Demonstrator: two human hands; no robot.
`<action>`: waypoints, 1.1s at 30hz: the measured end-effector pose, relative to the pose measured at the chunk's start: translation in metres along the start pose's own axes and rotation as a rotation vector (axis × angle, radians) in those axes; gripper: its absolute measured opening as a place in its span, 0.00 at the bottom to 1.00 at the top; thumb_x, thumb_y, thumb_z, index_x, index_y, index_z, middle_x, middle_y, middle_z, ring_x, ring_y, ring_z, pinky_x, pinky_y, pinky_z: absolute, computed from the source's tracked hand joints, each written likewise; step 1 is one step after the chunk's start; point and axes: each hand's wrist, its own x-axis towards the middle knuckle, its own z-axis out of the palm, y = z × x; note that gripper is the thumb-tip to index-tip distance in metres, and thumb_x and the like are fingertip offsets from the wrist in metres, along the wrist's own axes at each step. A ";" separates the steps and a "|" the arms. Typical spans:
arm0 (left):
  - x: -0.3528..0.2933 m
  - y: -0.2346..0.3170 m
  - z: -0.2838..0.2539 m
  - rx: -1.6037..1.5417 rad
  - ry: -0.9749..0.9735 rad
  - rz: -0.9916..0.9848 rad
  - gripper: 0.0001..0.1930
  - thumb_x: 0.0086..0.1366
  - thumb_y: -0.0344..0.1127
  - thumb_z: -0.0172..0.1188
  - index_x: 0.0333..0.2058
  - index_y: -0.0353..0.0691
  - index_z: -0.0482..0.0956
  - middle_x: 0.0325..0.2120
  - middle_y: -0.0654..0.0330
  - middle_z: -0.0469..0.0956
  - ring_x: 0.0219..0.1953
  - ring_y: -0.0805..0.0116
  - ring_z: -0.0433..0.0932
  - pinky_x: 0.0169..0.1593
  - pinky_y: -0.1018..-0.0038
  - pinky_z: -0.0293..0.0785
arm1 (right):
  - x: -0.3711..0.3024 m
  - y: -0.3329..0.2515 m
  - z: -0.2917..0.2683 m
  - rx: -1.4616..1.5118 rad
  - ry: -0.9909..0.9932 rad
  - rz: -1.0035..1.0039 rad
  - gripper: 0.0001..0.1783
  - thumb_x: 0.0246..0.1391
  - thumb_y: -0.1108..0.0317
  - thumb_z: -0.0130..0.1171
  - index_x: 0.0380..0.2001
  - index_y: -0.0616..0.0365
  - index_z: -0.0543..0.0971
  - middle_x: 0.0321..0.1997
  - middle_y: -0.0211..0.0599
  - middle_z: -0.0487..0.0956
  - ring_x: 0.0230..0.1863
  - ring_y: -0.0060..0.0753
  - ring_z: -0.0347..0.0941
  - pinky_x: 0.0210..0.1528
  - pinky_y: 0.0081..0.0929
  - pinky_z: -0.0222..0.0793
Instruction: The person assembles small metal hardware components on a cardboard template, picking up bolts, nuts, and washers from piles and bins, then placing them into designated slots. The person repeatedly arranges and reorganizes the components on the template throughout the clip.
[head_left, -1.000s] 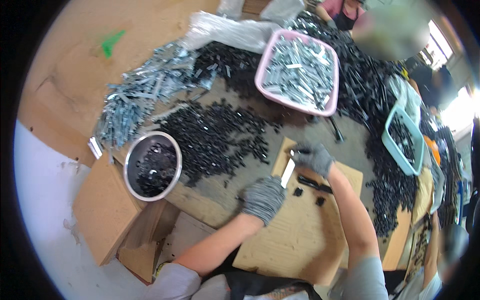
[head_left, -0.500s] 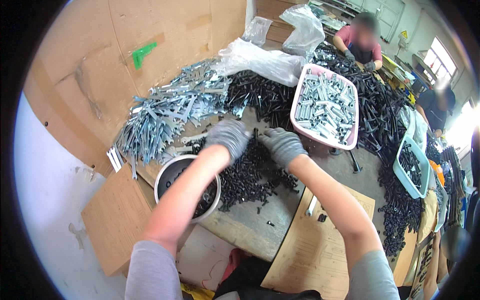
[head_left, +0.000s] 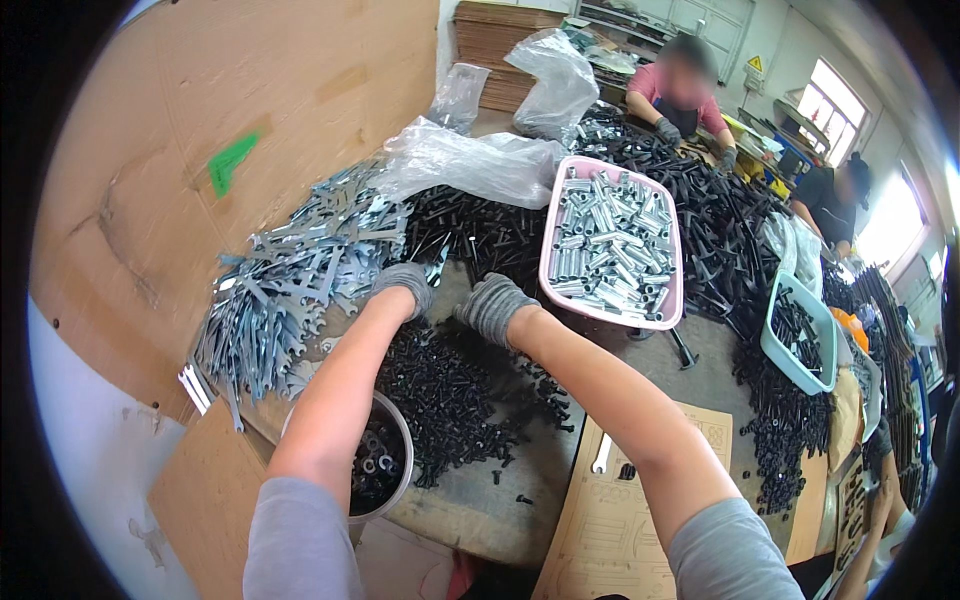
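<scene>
Our left hand [head_left: 405,286] is at the right edge of the heap of silver wrenches [head_left: 295,290]; we cannot tell how open its grip is or whether it has hold of anything. Our right hand [head_left: 492,308] has curled fingers, near the pink tub [head_left: 612,319]; we cannot tell what its grip has. The small black bolts [head_left: 440,405] lie on the surface [head_left: 480,520], nearer us, beside the round bowl [head_left: 409,465].
</scene>
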 end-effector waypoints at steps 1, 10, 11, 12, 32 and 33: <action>0.004 0.008 -0.002 -0.112 0.091 0.023 0.23 0.50 0.45 0.61 0.42 0.35 0.79 0.41 0.42 0.78 0.44 0.48 0.78 0.48 0.62 0.73 | -0.008 -0.001 -0.001 0.074 0.085 0.040 0.08 0.47 0.65 0.55 0.32 0.51 0.79 0.31 0.39 0.81 0.36 0.41 0.79 0.38 0.38 0.71; 0.057 0.093 0.024 -0.393 0.259 -0.025 0.24 0.54 0.35 0.54 0.52 0.43 0.70 0.45 0.42 0.76 0.48 0.45 0.76 0.53 0.60 0.71 | -0.157 -0.073 -0.029 0.625 0.502 0.220 0.15 0.42 0.69 0.57 0.36 0.54 0.72 0.27 0.38 0.75 0.30 0.46 0.74 0.30 0.41 0.70; 0.071 0.075 0.034 -0.435 0.320 -0.036 0.22 0.56 0.38 0.54 0.50 0.41 0.70 0.40 0.41 0.78 0.44 0.44 0.77 0.50 0.61 0.72 | -0.176 -0.081 -0.039 0.641 0.500 0.259 0.14 0.42 0.70 0.57 0.36 0.54 0.72 0.25 0.37 0.75 0.27 0.45 0.73 0.28 0.40 0.70; 0.072 0.077 0.035 -0.565 0.264 0.001 0.24 0.55 0.39 0.56 0.52 0.42 0.70 0.42 0.41 0.77 0.46 0.46 0.77 0.51 0.63 0.71 | -0.201 -0.084 -0.041 0.643 0.485 0.324 0.14 0.42 0.70 0.57 0.36 0.53 0.73 0.23 0.37 0.75 0.24 0.45 0.73 0.26 0.40 0.69; 0.075 0.113 0.020 -0.168 0.120 0.026 0.17 0.55 0.38 0.56 0.40 0.34 0.80 0.43 0.42 0.77 0.46 0.47 0.78 0.48 0.60 0.76 | -0.379 -0.162 -0.063 1.055 0.452 1.025 0.13 0.50 0.76 0.50 0.40 0.59 0.76 0.25 0.38 0.81 0.24 0.34 0.78 0.31 0.27 0.74; 0.070 0.109 0.013 -0.186 0.074 0.083 0.19 0.51 0.40 0.60 0.39 0.33 0.81 0.40 0.42 0.79 0.44 0.49 0.79 0.46 0.62 0.76 | -0.385 -0.163 -0.064 1.045 0.479 1.045 0.13 0.50 0.76 0.50 0.40 0.59 0.76 0.25 0.38 0.80 0.23 0.33 0.77 0.31 0.26 0.74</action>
